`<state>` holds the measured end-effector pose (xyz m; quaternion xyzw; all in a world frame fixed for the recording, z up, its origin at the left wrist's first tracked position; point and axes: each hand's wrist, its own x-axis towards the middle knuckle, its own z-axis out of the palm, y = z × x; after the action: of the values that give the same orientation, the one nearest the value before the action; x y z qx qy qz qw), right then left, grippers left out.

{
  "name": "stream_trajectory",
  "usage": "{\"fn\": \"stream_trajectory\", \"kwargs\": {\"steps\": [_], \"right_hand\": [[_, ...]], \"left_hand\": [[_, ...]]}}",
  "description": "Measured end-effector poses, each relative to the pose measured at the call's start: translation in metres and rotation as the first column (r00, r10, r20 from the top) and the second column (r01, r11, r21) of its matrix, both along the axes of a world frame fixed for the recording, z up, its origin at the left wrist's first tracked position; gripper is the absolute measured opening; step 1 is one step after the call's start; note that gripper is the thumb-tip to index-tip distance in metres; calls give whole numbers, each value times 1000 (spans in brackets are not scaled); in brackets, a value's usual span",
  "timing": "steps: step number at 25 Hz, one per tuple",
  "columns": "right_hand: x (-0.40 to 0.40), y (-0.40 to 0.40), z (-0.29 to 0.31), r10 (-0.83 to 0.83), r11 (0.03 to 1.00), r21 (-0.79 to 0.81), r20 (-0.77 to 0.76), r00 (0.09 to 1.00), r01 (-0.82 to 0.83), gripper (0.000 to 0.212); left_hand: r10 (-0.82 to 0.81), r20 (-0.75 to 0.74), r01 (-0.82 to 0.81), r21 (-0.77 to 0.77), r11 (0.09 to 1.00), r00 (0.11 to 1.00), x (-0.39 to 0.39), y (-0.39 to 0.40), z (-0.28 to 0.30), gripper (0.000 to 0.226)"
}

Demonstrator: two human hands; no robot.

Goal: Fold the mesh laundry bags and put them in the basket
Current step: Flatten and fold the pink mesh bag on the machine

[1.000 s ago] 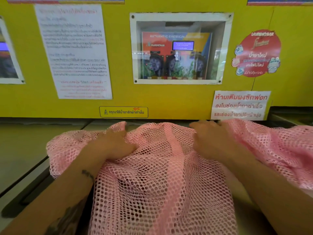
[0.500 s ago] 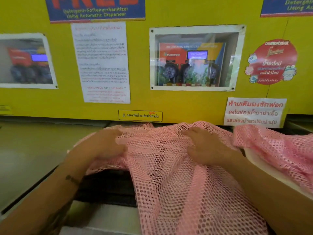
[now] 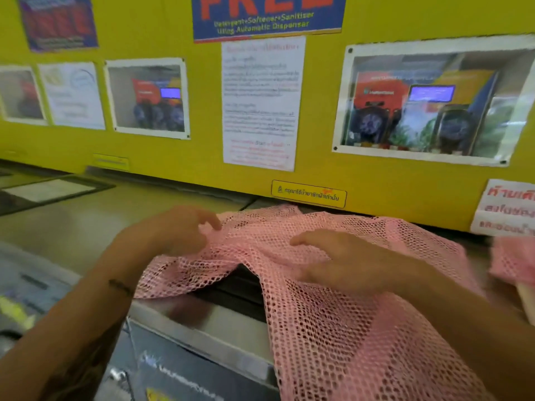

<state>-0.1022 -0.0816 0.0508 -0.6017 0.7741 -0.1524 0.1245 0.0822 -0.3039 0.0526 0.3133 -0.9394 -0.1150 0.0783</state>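
A person's two hands work a pink mesh laundry bag [image 3: 333,299] across the top surface [image 3: 72,227] of a machine, under a yellow wall [image 3: 202,111] papered with printed notices [image 3: 262,102]. The left hand [image 3: 173,233] sits at the bag's left end with its fingers curled into the netting, apparently pinching a fold of it; motion blur makes the exact grip hard to read. The right hand [image 3: 344,261] lies palm down with its fingers spread, pressing the middle of the bag flat. The bag's far edge lies near the foot of the wall, and its near part hangs over the front edge of the machine towards the wearer. A second bunch of pink mesh [image 3: 512,261] shows at the right edge of the frame. No basket is in view.

The step appears to be the first fold, with the bag not yet squared. To do it well, the spread right hand should likely hold the centre as an anchor while the left draws its pinched end across, matching edge to edge. Open netting tends to snag on fingers and stretch, so a light, even pull would probably serve best. The hanging part may drag the bag forward unless it is lifted onto the top first.
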Motion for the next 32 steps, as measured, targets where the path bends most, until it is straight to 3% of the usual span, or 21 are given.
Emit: {"fn": "stream_trajectory", "kwargs": {"steps": [2, 4, 6, 8, 10, 13, 16, 18, 21, 23, 25, 28, 32], "right_hand": [[15, -10, -19, 70, 998, 6, 64, 996, -70, 72], [20, -19, -38, 117, 992, 45, -15, 993, -116, 71], [10, -20, -45, 118, 986, -114, -48, 992, -123, 46], [-4, -14, -44, 113, 953, -286, 15, 993, -104, 13], [-8, -4, -39, 123, 935, -349, 146, 982, -65, 20], [-7, 5, -30, 199, 954, -278, 324, 925, -107, 9], [-8, 5, -28, 199, 955, -281, 390, 899, -89, 25], [-12, 1, -34, 101, 935, -354, 273, 957, 3, 30], [-18, -6, -40, -106, 933, -352, -59, 993, 78, 50], [-25, -10, -41, -196, 956, -242, -110, 975, 165, 60], [-32, -11, -45, -218, 976, -31, -193, 957, 216, 68], [-36, -1, -42, -145, 956, 222, -217, 965, 194, 65], [-43, 13, -16, -195, 967, 145, -113, 974, 211, 67]], "left_hand": [[-73, -149, 82, 61, 995, 986, -5, 7, -5, 26], [-125, -230, 156, 125, 980, 965, -16, 13, -11, 22], [-151, -260, 193, 141, 971, 954, -29, 15, -14, 20], [-161, -233, 211, 209, 955, 959, -38, 14, -18, 20], [-155, -172, 198, 271, 942, 973, -43, 13, -19, 26], [-94, -41, 99, 148, 984, 995, -58, 6, -5, 32], [-49, 15, 49, 44, 998, 999, -88, -2, 10, 37], [-106, -28, 106, -20, 994, 994, -110, -3, 5, 41], [-223, -54, 226, 67, 972, 973, -135, -4, -24, 46], [-227, 54, 222, 85, 971, 972, -148, -16, -43, 56], [-154, 174, 145, 62, 987, 973, -152, -29, -51, 78], [19, 242, -35, 62, 997, 970, -148, -43, -49, 99], [149, 136, -148, -21, 989, 979, -134, -48, -45, 85]]}}
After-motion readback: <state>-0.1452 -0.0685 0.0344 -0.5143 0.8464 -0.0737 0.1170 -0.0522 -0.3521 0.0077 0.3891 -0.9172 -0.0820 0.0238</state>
